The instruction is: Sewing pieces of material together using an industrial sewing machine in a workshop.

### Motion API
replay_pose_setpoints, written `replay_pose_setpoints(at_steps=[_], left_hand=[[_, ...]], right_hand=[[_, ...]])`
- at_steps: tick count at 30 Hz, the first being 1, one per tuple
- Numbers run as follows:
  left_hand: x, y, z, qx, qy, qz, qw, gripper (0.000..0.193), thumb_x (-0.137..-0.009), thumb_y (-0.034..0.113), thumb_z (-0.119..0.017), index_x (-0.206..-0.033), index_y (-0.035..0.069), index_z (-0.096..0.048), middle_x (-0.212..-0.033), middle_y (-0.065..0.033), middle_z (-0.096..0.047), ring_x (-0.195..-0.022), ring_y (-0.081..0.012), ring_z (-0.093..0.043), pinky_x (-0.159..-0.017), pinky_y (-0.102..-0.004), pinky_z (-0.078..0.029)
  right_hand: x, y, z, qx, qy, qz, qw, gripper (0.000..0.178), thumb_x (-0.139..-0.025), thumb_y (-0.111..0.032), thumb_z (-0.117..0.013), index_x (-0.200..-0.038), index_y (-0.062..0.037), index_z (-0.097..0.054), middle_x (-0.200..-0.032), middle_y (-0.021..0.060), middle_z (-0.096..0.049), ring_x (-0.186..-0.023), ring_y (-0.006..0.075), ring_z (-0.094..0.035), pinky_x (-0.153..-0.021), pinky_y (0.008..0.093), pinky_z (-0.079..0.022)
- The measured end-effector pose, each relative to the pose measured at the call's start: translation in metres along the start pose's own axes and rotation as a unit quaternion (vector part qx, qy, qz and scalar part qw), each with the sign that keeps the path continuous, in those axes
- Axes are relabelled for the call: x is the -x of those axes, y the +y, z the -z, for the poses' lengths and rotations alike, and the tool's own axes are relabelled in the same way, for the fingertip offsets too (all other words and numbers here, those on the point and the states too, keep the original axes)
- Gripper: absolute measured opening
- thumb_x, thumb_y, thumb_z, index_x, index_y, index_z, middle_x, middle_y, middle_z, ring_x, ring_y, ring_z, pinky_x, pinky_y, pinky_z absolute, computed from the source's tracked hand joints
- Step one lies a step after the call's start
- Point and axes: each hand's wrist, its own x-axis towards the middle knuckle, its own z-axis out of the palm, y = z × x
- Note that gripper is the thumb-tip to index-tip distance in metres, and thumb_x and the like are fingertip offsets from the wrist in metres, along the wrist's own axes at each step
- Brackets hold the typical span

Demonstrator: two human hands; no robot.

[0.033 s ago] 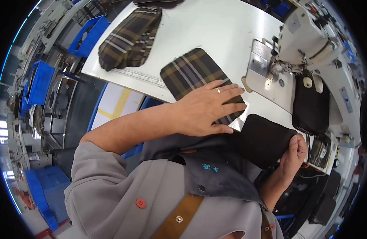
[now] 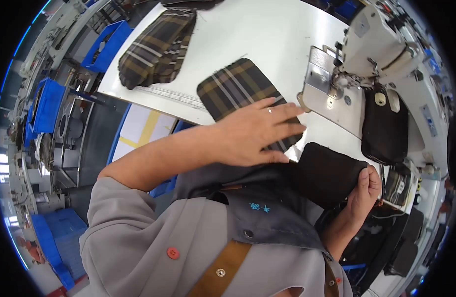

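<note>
My left hand [image 2: 252,132] lies flat with fingers spread over the lower part of a plaid fabric piece [image 2: 235,89], brown and grey with white stripes and rounded corners, on the white table. At the table's front edge, a black fabric piece [image 2: 329,173] is pinched at its right corner by my right hand [image 2: 365,190]. The black piece hangs out over my dark apron, and its far left corner lies close to the plaid piece. My left palm and fingers hide part of the plaid piece's near edge.
A sewing machine [image 2: 374,44] with a metal plate [image 2: 322,74] stands at the right, a black padded piece [image 2: 385,131] beside it. Folded plaid fabric [image 2: 159,49] rests at the far left of the white table [image 2: 248,29], near a ruler [image 2: 173,96]. Blue bins [image 2: 107,47] stand further left.
</note>
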Motion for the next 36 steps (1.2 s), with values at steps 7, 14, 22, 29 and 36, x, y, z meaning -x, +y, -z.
replay_pose_setpoints(at_steps=[7,14,22,29,36], left_hand=[[0.011,-0.06,0.046,-0.145,0.214,0.186,0.948,0.053,-0.089,0.047,-0.075,-0.117,0.002,-0.07,-0.118,-0.0142,-0.07,-0.109,-0.0322,-0.068,-0.094,-0.0421,-0.055],[-0.009,-0.045,0.044,-0.162,0.087,0.334,0.925,0.054,-0.078,0.05,-0.086,-0.104,0.004,-0.074,-0.107,-0.0089,-0.068,-0.107,-0.0275,-0.066,-0.091,-0.0405,-0.055],[-0.033,-0.028,0.025,0.329,0.123,0.304,0.885,0.029,-0.092,0.027,-0.08,-0.098,-0.002,-0.075,-0.081,-0.0033,-0.074,-0.071,-0.0081,-0.064,-0.067,-0.0256,-0.053],[-0.035,0.028,0.045,0.369,0.111,0.255,0.887,0.028,-0.101,0.022,-0.07,-0.103,-0.005,-0.076,-0.074,0.0046,-0.064,-0.071,-0.0022,-0.051,-0.062,-0.0207,-0.043],[-0.03,0.053,0.045,0.404,0.113,0.156,0.894,0.025,-0.104,0.016,-0.065,-0.108,-0.007,-0.075,-0.08,0.0021,-0.069,-0.076,-0.0031,-0.055,-0.066,-0.0215,-0.046]], right_hand=[[0.008,-0.027,-0.008,0.067,0.007,0.026,0.997,0.028,-0.096,-0.022,-0.075,-0.091,0.0039,-0.066,-0.082,-0.0017,-0.059,-0.075,0.0073,-0.049,-0.068,0.0234,-0.037],[-0.029,-0.052,-0.053,0.001,-0.167,0.045,0.985,0.027,-0.086,-0.019,-0.079,-0.08,0.0018,-0.063,-0.072,0.0013,-0.057,-0.065,0.0109,-0.05,-0.058,0.027,-0.037],[-0.064,-0.065,-0.114,-0.048,-0.192,-0.042,0.979,0.012,-0.09,-0.009,-0.08,-0.09,0.0003,-0.073,-0.08,-0.0038,-0.067,-0.072,0.0017,-0.057,-0.064,0.0195,-0.044],[-0.061,-0.091,-0.114,0.097,-0.165,0.143,0.971,0.016,-0.085,-0.01,-0.084,-0.086,0.0002,-0.072,-0.078,0.0016,-0.066,-0.066,0.0065,-0.056,-0.062,0.0225,-0.045],[-0.059,-0.088,-0.111,0.066,-0.1,0.194,0.974,0.015,-0.082,-0.004,-0.083,-0.08,-0.0008,-0.068,-0.093,0.0073,-0.071,-0.079,0.0113,-0.065,-0.075,0.0246,-0.053]])
